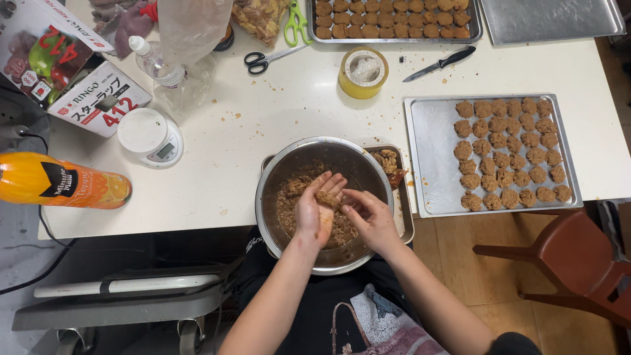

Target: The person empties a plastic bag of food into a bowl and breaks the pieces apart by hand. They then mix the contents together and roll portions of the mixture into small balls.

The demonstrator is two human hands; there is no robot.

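Held over the steel bowl [276,172] at the near edge of the table [276,112]: both hands, close together, fingertips meeting on one brown lump of dough [326,198]. Left hand [314,212] turned palm-up and cupped loosely, the lump resting on the base of its fingers, toward twelve o'clock of the palm. Right hand [369,217] set just beside it at three o'clock, fingers curled and bent toward nine o'clock, pressing or pinching the lump from the side; not clenched shut, neither hand fully flat. Hard to tell whether the right thumb touched the lump or only the left palm.

Lump roughly round, with no clear long axis; carried wholly by the left hand and so nearer to it, the right touching only by the fingertips. Directly beneath, more of the same crumbly brown mix [289,197] spread across the bottom of the bowl, thickest toward nine o'clock.

From the hands, toward two o'clock and well apart: a flat baking tray [430,151] with rows of formed brown pieces [509,154] packed on its right part, its left part bare. Closer, just beyond the bowl rim at one o'clock: a smaller tray [402,217] tucked under the bowl, carrying a few scraps [388,161]. Right hand the nearer of the two to both trays.

Farther off at twelve o'clock: a yellow tape roll [363,72], scissors [266,59] and a knife [439,64]; at ten o'clock, a small white scale [150,137].
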